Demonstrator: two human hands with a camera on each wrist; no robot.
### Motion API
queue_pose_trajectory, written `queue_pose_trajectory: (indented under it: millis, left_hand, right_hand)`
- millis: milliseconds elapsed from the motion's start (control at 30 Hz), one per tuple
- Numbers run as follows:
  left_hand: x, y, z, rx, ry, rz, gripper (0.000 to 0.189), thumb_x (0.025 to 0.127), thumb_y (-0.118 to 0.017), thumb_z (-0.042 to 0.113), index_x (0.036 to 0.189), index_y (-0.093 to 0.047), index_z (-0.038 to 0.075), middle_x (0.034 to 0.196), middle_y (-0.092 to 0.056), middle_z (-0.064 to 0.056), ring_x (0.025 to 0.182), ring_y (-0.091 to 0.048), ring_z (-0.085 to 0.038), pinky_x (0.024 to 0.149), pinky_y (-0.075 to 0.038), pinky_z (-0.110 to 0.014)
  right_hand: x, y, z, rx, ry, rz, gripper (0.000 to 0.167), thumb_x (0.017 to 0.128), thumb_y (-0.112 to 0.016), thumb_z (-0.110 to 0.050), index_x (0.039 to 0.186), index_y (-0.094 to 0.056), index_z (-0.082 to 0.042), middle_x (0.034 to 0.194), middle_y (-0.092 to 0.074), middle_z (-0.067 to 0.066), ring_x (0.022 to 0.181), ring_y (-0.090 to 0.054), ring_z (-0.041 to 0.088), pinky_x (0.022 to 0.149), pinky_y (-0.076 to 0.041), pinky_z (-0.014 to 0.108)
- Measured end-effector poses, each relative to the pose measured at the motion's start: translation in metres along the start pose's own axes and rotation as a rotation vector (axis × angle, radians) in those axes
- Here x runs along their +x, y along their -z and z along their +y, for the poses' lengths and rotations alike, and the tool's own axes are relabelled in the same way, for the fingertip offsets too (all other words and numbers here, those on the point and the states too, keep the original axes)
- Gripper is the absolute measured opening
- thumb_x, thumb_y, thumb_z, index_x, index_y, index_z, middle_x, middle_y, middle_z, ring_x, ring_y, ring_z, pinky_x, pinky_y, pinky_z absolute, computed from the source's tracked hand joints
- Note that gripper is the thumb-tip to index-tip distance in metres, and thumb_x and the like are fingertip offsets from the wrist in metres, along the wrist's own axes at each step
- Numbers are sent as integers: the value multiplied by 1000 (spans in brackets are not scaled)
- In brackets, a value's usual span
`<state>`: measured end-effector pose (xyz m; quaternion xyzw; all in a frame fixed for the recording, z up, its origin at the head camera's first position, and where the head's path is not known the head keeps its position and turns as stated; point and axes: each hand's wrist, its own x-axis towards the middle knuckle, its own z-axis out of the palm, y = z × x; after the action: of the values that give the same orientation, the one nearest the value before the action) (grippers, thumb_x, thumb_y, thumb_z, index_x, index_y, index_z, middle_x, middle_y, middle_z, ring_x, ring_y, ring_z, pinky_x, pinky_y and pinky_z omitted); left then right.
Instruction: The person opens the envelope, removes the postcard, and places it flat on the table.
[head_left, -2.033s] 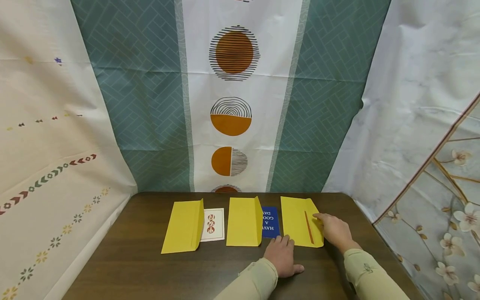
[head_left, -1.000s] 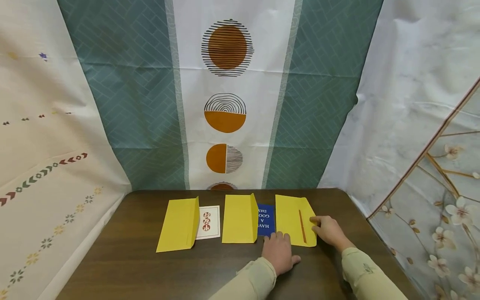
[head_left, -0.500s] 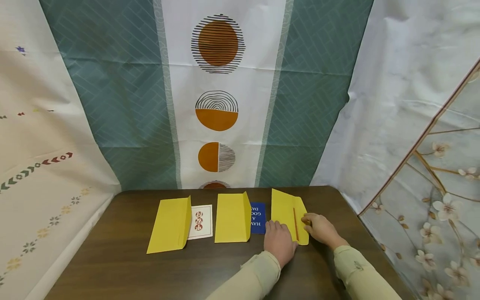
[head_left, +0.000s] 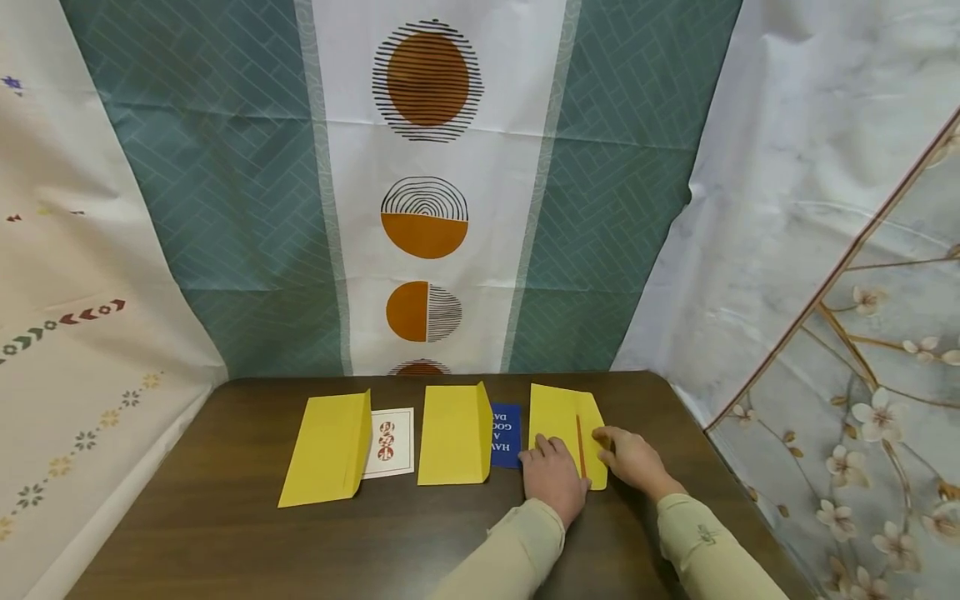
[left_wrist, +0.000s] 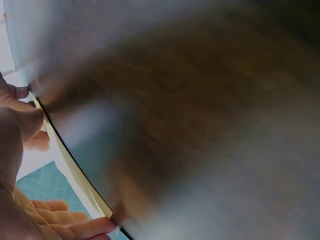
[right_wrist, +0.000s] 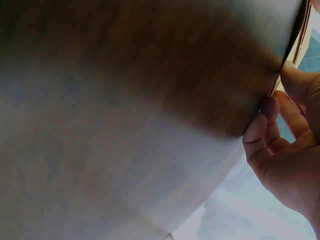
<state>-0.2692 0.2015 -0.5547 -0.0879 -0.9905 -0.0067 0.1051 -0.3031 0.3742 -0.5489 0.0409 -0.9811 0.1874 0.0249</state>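
The rightmost yellow envelope (head_left: 553,408) lies on the table with its flap toward the right and a thin reddish-brown strip (head_left: 581,442) near the flap. My left hand (head_left: 555,482) rests on its lower left part, fingers extended and thumb at the near edge. My right hand (head_left: 636,460) pinches the flap's right edge between thumb and fingers. In the left wrist view, the envelope (left_wrist: 75,172) appears edge-on beside the left hand (left_wrist: 30,200). The right wrist view shows the right hand's thumb and fingers (right_wrist: 300,90) at the envelope's edge.
Left of my hands lie a blue card (head_left: 506,437) with white lettering, a middle yellow envelope (head_left: 452,433), a white card (head_left: 399,437) with red print and another yellow envelope (head_left: 322,450). Patterned cloths (head_left: 240,167) hang behind the dark wooden table (head_left: 337,550).
My left hand has moved up and onto the right envelope, whose left side lifted briefly and lies lower now. The right hand stays at the flap. The head view has shifted to the right.
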Motion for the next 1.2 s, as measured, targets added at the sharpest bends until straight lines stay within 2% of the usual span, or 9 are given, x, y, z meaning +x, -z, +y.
queue_pose_trajectory:
  millis: [233,433,567,767,900,1067,1133,1200]
  left_hand:
    - [5,-4,4,-32,85,-56,95,81,-73,76,145,-60,7,152,-63,-14,119,-71,-36,108,-51,-53]
    - [8,1,10,-59,137,-101,91,81,-75,70,146,-59,8,153,-62,-15,118,-72,-39,109,-50,-56]
    - [10,4,17,-75,175,-104,93,76,-78,70,146,-60,11,153,-63,-14,121,-72,-39,110,-52,-56]
    - [11,6,29,-54,187,-95,103,73,-77,77,150,-56,12,154,-62,-12,124,-72,-35,111,-52,-53]
    - [11,4,33,-60,185,-87,97,76,-78,71,150,-56,12,152,-63,-11,125,-72,-32,113,-50,-50]
    - [8,-1,30,-62,169,-66,93,77,-77,70,147,-58,12,149,-65,-11,120,-74,-32,115,-49,-50]
    - [8,-2,26,-65,163,-63,94,77,-76,71,147,-58,12,150,-64,-12,118,-75,-33,116,-49,-50]
    - [9,-2,22,-67,161,-70,95,76,-76,71,147,-57,11,152,-63,-13,114,-76,-33,117,-48,-50]
  right_hand:
    - [3,-7,-7,28,-30,-21,39,97,-77,-12,134,-69,-8,135,-73,17,122,-70,39,102,-55,61]
    - [4,-7,-9,25,-28,-17,37,96,-78,-11,132,-70,-8,132,-74,17,120,-71,39,102,-55,61]
    - [4,-4,-6,18,-26,-3,38,95,-79,-11,132,-70,-8,132,-74,18,119,-71,40,101,-55,61]
    - [0,4,1,14,-42,-11,37,96,-77,-11,131,-70,-7,133,-73,19,122,-69,43,102,-54,63]
    - [-2,8,2,2,-43,-12,36,94,-78,-9,129,-71,-6,131,-74,21,121,-69,45,100,-55,64]
    - [1,10,-5,16,-48,-30,38,92,-79,-6,129,-72,-5,132,-74,20,123,-68,46,101,-55,63]
    - [5,9,-10,51,-44,-23,40,89,-79,-2,129,-72,-3,126,-76,20,119,-71,43,99,-56,60]
    - [10,7,-16,113,-60,-21,42,88,-78,1,129,-72,0,117,-78,17,109,-73,36,94,-59,52]
